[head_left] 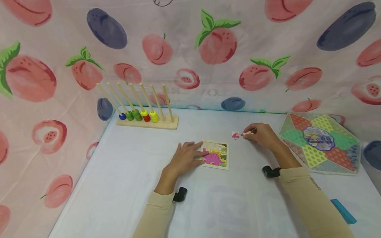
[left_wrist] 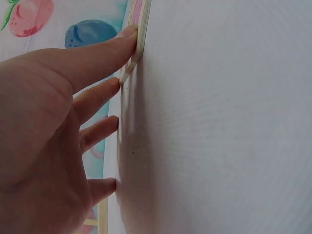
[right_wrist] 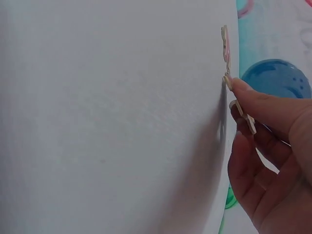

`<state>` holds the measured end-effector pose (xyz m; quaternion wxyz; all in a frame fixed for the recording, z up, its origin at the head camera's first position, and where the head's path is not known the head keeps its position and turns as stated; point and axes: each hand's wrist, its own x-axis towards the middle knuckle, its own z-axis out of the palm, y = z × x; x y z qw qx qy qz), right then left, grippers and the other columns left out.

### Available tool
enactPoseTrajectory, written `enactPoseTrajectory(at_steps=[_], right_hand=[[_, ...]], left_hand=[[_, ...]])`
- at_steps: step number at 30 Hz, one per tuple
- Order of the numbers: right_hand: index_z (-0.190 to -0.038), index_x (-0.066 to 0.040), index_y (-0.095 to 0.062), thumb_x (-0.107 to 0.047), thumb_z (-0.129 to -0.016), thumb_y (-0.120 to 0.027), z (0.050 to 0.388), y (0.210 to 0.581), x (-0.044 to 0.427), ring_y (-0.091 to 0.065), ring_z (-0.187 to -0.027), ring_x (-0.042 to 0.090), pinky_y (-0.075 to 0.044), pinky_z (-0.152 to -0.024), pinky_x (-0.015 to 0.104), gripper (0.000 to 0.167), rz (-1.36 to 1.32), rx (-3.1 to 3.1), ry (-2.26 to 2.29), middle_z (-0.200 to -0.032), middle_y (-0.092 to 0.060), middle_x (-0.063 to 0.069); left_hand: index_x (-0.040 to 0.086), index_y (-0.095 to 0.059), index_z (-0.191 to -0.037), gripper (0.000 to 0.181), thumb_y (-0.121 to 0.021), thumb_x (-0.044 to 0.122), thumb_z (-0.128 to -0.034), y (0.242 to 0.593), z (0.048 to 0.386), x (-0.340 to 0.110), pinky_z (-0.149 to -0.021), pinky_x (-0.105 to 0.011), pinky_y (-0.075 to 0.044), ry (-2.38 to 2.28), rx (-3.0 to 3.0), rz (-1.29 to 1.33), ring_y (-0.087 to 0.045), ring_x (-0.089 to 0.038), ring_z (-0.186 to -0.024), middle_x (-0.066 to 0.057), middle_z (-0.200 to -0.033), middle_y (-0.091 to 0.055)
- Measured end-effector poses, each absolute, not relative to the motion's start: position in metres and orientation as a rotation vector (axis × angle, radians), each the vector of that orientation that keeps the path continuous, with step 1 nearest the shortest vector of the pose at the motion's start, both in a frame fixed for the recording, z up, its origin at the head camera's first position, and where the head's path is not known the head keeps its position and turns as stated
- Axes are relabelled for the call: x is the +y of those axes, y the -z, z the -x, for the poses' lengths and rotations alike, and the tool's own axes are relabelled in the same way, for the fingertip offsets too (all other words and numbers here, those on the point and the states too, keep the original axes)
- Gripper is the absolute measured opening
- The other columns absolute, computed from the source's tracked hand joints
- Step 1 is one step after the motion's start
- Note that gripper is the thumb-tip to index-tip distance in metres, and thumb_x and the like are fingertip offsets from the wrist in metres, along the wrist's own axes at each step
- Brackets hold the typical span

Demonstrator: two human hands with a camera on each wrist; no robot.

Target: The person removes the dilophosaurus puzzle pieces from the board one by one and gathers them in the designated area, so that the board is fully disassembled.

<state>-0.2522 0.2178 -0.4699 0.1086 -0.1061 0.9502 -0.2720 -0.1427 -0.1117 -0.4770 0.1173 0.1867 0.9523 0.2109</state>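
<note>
A square wooden jigsaw puzzle (head_left: 213, 158) with a pink dinosaur lies on the white table, its upper left part showing bare wood. My left hand (head_left: 187, 157) rests at its left side with fingers spread; the thumb (left_wrist: 124, 39) and index finger touch the frame's edge. To the right of the puzzle, my right hand (head_left: 262, 134) pinches a small wooden puzzle piece (right_wrist: 245, 118) between thumb and fingers, just above the table. A loose pink and white puzzle piece (head_left: 235, 135) lies just left of that hand. Another small piece (right_wrist: 227, 82) shows by the right thumb tip, partly hidden.
A wooden peg stand (head_left: 148, 123) with coloured beads on upright rods stands at the back left. At the right lies a star-patterned game board (head_left: 319, 142) in clear wrapping. A blue strip (head_left: 343, 211) lies near the right forearm. Fruit-print cloth (head_left: 184, 39) hangs behind the table.
</note>
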Motion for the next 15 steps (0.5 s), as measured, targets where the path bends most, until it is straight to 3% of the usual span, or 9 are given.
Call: enactPoseTrajectory(at_steps=[7, 15], right_hand=[[-0.108, -0.005, -0.076, -0.017, -0.091, -0.077, 0.2541, 0.4728, 0.2160, -0.060, -0.102, 0.033, -0.053, -0.090, 0.044, 0.022, 0.285, 2.828, 0.790, -0.112, -0.069, 0.019], [-0.112, -0.004, -0.074, -0.019, -0.095, -0.073, 0.2535, 0.4759, 0.2155, -0.056, -0.104, 0.033, -0.052, -0.094, 0.047, 0.023, 0.239, 2.809, 0.775, -0.114, -0.068, 0.021]], left_hand=[[0.035, -0.063, -0.138, 0.043, -0.070, 0.035, -0.0960, 0.4773, 0.1420, -0.1115, -0.123, -0.072, -0.016, -0.616, 2.790, -0.545, -0.032, -0.032, -0.154, 0.005, -0.166, -0.039], [0.035, -0.063, -0.138, 0.043, -0.070, 0.035, -0.0957, 0.4774, 0.1424, -0.1112, -0.124, -0.072, -0.015, -0.623, 2.789, -0.538, -0.031, -0.031, -0.154, 0.005, -0.166, -0.039]])
